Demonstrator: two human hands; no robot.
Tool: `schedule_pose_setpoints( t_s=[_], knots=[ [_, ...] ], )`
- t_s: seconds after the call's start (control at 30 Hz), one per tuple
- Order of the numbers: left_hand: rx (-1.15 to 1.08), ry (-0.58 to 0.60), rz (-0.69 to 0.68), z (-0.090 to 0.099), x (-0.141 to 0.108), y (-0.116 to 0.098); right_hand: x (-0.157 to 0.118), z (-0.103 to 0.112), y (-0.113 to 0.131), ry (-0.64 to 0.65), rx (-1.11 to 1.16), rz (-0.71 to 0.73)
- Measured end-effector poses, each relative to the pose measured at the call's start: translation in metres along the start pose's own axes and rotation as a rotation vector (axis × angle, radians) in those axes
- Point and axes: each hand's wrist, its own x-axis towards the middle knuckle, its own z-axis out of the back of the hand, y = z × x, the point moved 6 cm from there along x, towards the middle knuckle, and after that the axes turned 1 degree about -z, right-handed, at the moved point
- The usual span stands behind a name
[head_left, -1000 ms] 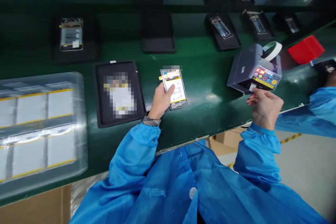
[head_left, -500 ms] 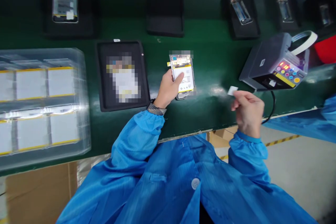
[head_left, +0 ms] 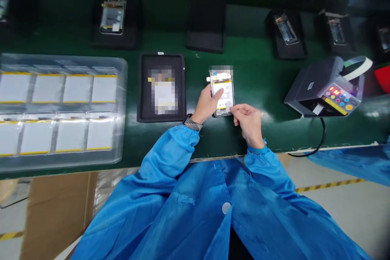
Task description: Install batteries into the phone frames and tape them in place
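My left hand [head_left: 207, 105] is closed around an opened phone [head_left: 229, 113], its thumb lying across the white battery [head_left: 222, 94] with yellow edges. Along the top of the phone a circuit board shows, partly pixelated. My right hand [head_left: 249, 121] is pinched at the phone's lower right corner. The small white piece of tape that it held a moment earlier blends with the white battery at the fingertips, so its outline is hard to make out. Both hands are just above the green table.
A black tray [head_left: 139, 89] with a pixelated phone lies left of my hands. Farther left, a clear plastic tray [head_left: 124, 101] holds several white batteries. On the right stands a grey tape dispenser [head_left: 307, 79], a white strip in its opening. Black trays [head_left: 205, 42], several bearing phones, line the back.
My right hand has moved left from near the dispenser to the phone's lower corner, carrying the white tape. The left hand still holds the phone. The whole view has shifted.
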Motion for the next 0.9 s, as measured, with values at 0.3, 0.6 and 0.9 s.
schedule_pose_setpoints(
  t_s=[0.3,0.6,0.9],
  knots=[
    [0.010,0.002,0.005,-0.0002,0.0020,0.0009,-0.0024,-0.0028,0.0008,-0.032,0.014,0.023],
    [-0.008,0.036,0.017,-0.0012,-0.0024,-0.0044,-0.0029,-0.0021,-0.0014,-0.003,0.014,0.007],
    [0.035,0.054,-0.004,0.0014,-0.0008,-0.0014,-0.0032,-0.0032,0.0022,0.008,0.040,0.017]
  ],
)
